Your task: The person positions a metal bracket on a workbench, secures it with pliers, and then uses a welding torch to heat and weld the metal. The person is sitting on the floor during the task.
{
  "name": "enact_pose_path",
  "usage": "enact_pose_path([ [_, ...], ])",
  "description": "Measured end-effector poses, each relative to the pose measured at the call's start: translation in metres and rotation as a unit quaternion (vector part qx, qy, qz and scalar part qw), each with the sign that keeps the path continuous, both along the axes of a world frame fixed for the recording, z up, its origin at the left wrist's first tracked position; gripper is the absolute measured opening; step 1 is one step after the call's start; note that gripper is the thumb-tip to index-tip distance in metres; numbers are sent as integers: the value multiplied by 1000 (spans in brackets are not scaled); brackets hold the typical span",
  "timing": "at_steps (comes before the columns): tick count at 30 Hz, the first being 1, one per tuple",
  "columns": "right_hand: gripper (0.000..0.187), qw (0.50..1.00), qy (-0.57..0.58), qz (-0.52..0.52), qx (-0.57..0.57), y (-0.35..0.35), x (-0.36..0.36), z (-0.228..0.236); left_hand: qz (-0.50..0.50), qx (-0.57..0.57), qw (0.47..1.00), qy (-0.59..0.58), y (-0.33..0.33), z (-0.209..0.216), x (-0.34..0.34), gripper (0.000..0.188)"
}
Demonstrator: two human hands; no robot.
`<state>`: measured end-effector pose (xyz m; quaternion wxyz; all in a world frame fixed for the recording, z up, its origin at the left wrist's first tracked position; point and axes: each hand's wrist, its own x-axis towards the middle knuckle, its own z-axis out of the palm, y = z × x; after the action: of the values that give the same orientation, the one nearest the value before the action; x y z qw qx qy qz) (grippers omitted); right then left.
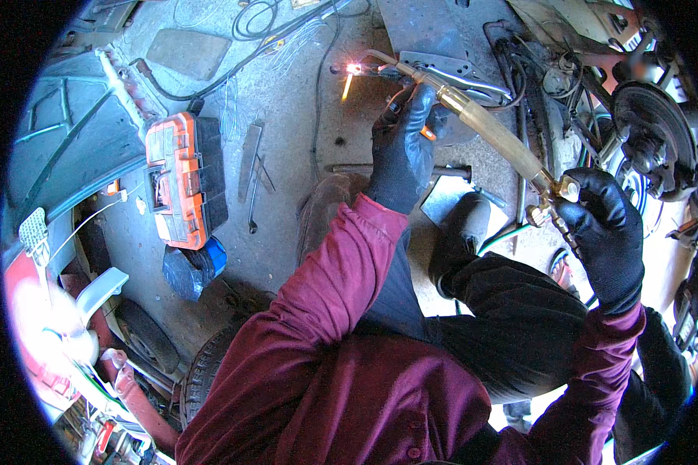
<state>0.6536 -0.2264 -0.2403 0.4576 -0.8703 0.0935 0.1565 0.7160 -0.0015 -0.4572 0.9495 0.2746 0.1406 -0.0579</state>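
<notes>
A long brass gas torch (488, 128) slants across the upper right, its thin bent neck pointing up and left. My gloved right hand (606, 225) grips its rear end by the valves, with thumb and finger at a round knob. Under the torch's neck, my gloved left hand (403, 143) is closed around a hand tool with an orange part (427, 133); its kind is mostly hidden by the fingers. Just below and left of the torch tip, a pinkish-white glow (353, 68) shines at a small dark piece. From it a bright yellow streak (347, 87) runs downward.
Left of my knee sits an orange and black toolbox (182, 182), with a blue container (194, 270) below it. A flat metal strip (250, 161) and thin rods lie on the concrete floor. Cables (267, 31) coil at the top. Vehicle parts, including a round disc (651, 128), crowd the right.
</notes>
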Motion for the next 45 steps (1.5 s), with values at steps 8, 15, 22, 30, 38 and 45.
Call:
enact_pose_path([
  [8,29,1000,-14,21,-4,-5,0,-2,4,-1,1000,20,0,7,0,20],
  [15,31,1000,7,12,-4,-6,0,-3,1,-23,1000,3,0,2,-1,20],
  [22,31,999,-10,28,-14,-8,0,-2,2,-18,1000,4,-1,2,-1,21],
  [30,30,1000,-5,18,-6,-8,0,-4,1,-16,1000,-1,1,1,-2,20],
  [38,30,1000,-2,20,-18,-5,-1,-5,-5,-28,999,-16,-1,-7,0,25],
  [45,31,1000,6,10,13,-5,-1,-6,-5,-30,999,-14,0,-5,1,25],
])
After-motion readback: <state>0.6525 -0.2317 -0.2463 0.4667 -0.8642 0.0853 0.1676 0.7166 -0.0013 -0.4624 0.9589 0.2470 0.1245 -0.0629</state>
